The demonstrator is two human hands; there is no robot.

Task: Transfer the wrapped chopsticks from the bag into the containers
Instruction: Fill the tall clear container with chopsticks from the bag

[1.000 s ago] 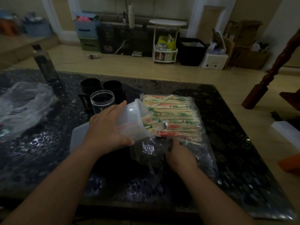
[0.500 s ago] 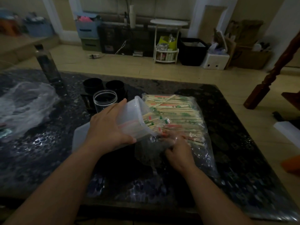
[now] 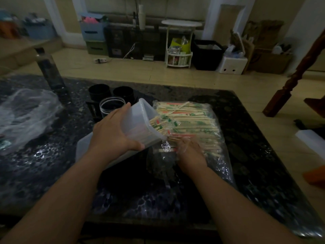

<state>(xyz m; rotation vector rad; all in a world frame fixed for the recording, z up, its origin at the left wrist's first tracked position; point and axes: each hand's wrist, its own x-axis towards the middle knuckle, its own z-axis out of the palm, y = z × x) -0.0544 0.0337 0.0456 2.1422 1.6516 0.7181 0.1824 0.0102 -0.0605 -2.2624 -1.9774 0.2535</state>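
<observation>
We grip tilted container (image 3: 140, 118) with left hand (image 3: 114, 136), fingers wrapped round it; right hand (image 3: 190, 152) inside bag (image 3: 219, 161), finger state unclear. Risk: chopsticks (image 3: 190, 118) catch rim, spill onto bench (image 3: 255, 138)

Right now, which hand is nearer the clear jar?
Left. The left hand, gripping the tilted container, sits just in front of the clear jar; the right hand is farther right, in the bag.

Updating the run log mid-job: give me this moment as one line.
left hand: holds tilted container, mouth toward bag | right hand: in bag among wrapped chopsticks, grip unclear | some chopsticks in container
</observation>
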